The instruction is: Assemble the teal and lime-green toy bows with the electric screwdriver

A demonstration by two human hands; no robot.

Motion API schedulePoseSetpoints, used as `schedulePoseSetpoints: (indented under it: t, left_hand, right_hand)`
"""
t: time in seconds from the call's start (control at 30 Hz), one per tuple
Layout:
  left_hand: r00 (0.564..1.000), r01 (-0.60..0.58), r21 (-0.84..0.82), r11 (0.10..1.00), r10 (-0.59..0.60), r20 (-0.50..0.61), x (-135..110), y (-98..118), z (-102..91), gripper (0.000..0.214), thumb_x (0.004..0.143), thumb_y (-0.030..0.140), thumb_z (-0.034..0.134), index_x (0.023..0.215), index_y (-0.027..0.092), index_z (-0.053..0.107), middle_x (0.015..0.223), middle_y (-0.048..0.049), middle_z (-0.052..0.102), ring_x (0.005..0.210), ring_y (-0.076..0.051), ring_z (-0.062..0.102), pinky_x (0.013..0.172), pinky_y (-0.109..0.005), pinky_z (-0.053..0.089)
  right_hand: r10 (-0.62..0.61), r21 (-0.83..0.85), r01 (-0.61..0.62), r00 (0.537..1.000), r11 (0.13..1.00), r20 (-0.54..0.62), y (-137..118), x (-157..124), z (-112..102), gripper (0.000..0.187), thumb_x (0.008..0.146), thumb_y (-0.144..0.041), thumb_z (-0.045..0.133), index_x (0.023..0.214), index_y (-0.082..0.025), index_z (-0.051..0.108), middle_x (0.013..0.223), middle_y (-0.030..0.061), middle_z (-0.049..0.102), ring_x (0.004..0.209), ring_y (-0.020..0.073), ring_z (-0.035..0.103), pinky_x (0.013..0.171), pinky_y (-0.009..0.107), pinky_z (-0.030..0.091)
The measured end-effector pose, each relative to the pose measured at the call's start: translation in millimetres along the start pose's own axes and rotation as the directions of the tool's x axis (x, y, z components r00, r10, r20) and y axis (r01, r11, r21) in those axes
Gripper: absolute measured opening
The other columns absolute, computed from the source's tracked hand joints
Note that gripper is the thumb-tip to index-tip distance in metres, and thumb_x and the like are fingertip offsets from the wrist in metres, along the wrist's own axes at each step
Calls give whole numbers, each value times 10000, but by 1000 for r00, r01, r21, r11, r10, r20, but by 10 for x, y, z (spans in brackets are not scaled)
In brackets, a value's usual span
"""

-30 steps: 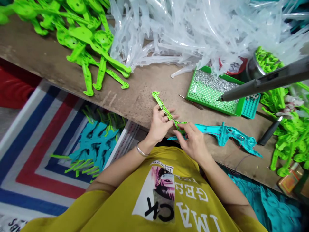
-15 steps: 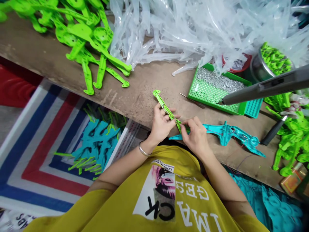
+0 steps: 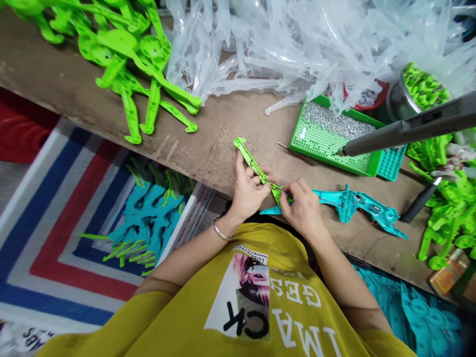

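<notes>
Mid-frame, a green strip (image 3: 256,168) is pinched by fingers of the left hand (image 3: 247,192), its lower end pinched and apparently worked by the right hand (image 3: 303,205); steadiness seems needed.

The yellow shirt (image 3: 230,297) shows "IMA", "GES", "CK" and small "LOSEMYSELF", while a white bag (image 3: 17,342) at lower left reads "ABS".

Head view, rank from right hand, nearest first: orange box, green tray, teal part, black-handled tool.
From the right hand:
1. Teal part: emerges just to its right.
2. Green tray: ahead, slightly right.
3. Black-handled tool: farther right, past the teal part's end.
4. Orange box: far right, at the near table edge.
</notes>
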State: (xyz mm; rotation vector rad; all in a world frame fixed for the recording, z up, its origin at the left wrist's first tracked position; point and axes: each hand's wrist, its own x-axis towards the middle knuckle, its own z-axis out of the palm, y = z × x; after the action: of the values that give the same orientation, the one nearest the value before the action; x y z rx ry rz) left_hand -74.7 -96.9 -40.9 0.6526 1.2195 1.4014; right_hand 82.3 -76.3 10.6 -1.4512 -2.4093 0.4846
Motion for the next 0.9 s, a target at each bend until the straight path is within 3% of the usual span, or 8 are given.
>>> schedulePoseSetpoints:
  t: [0.13, 0.27, 0.37, 0.47, 0.6, 0.7, 0.8, 0.9]
  left_hand:
    - [1000, 7, -9, 1000, -7, -15, -9, 18, 12, 1252, 736, 123, 764, 1627, 370, -80, 1119, -16, 640, 885, -125, 724, 772, -244, 595]
    - [1000, 8, -1, 1000, -8, -27, -19, 60, 36, 1260, 747, 97, 743, 1635, 372, -106, 1099, -18, 637, 860, -124, 722, 781, -251, 604]
    - [999, -3, 21, 1000, 4, -43, -22, 84, 50, 1259, 749, 82, 737, 1636, 396, -100, 1106, -21, 627, 842, -121, 720, 779, -249, 608]
    - [998, -4, 53, 999, 7, -55, -28, 85, 60, 1244, 754, 96, 742, 1632, 426, -76, 1157, -32, 604, 850, -122, 723, 786, -256, 615]
    - [999, -14, 110, 994, 19, -42, -26, 44, 58, 1225, 768, 138, 755, 1629, 427, -66, 1199, -47, 591, 856, -129, 728, 799, -285, 624]
    - [998, -49, 248, 968, 57, -26, -5, 70, 8, 1183, 808, 178, 736, 1635, 384, -85, 1206, -65, 605, 843, -130, 725, 779, -285, 622]
    - [992, -121, 578, 807, 120, 40, -10, 234, -78, 1078, 830, 221, 743, 1660, 269, 57, 1108, -66, 651, 826, -157, 711, 758, -298, 614]
    - [940, -287, 866, 410, 295, 172, -102, 437, -114, 785, 879, 295, 744, 1569, 165, 393, 1080, -114, 691, 973, -253, 700, 893, -414, 591]
  right_hand:
    - [-99, -196, 111, 993, 974, 71, -53, -47, -60, 235, 1011, -200, 472, 877, -175, 663, 861, 78, 629, 668, 175, 545, 569, 303, 358]
    - [-179, -246, 207, 975, 947, 132, -81, -128, -154, 220, 1008, -196, 485, 1057, -150, 694, 917, 105, 639, 759, 204, 591, 580, 305, 405]
    - [-216, -211, 240, 968, 947, 130, -25, -223, -165, 300, 993, -176, 492, 1245, -134, 650, 945, 116, 642, 796, 222, 600, 595, 312, 458]
    - [-280, -147, 287, 958, 946, 68, 84, -315, -130, 358, 983, -117, 461, 1306, -139, 614, 987, 122, 651, 846, 226, 619, 672, 321, 530]
    - [-269, -19, 269, 963, 963, -3, 199, -352, -106, 319, 972, -85, 455, 1219, -166, 641, 1010, 114, 642, 890, 213, 635, 761, 314, 573]
    - [-209, 63, 208, 978, 976, 6, 216, -308, -119, 253, 963, -85, 460, 1104, -145, 661, 956, 116, 617, 878, 222, 631, 770, 332, 573]
    - [-161, 55, 159, 986, 986, 38, 196, -251, -131, 232, 953, -80, 446, 1008, -142, 663, 921, 118, 596, 847, 233, 616, 746, 346, 557]
    - [-159, 23, 158, 985, 987, 72, 171, -213, -139, 246, 940, -66, 423, 950, -150, 654, 904, 116, 586, 817, 236, 596, 724, 347, 538]
